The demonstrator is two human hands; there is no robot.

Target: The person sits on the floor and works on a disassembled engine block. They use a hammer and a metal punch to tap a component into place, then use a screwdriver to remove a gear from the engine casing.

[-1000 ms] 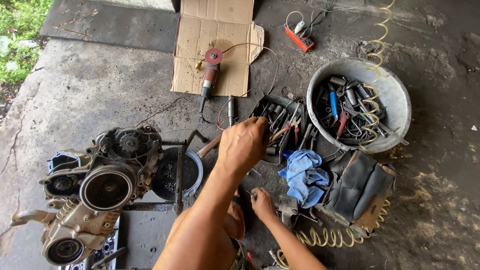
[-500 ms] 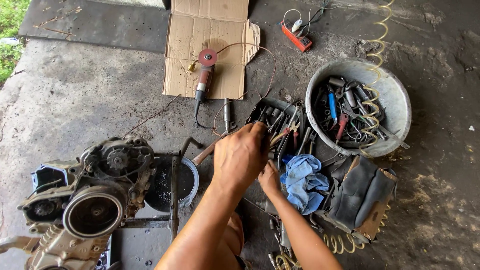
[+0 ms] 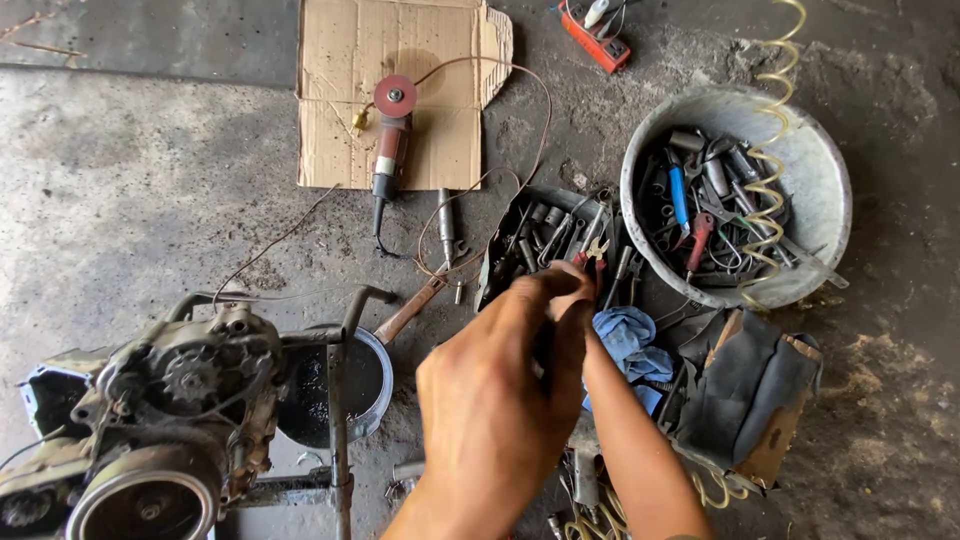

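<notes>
My left hand [image 3: 495,400] reaches forward with its back to the camera, fingers bent down over the near edge of a dark tool tray [image 3: 500,250] full of sockets and wrenches. My right hand [image 3: 585,300] comes in from the lower right and is mostly hidden behind the left one. Both meet at the tray, right by red-handled pliers [image 3: 597,249]. What either hand grips is hidden. A blue rag [image 3: 625,335] lies just right of my right wrist.
A grey metal basin [image 3: 820,190] of tools stands at right with a yellow coiled hose [image 3: 765,150] over it. An angle grinder [image 3: 388,140] lies on cardboard [image 3: 340,90]. An engine block [image 3: 170,410] and an oil pan [image 3: 370,385] sit at lower left on concrete.
My right hand has moved forward from near my knee up to the tray and slipped behind my left hand. The view has shifted closer to the tray.
</notes>
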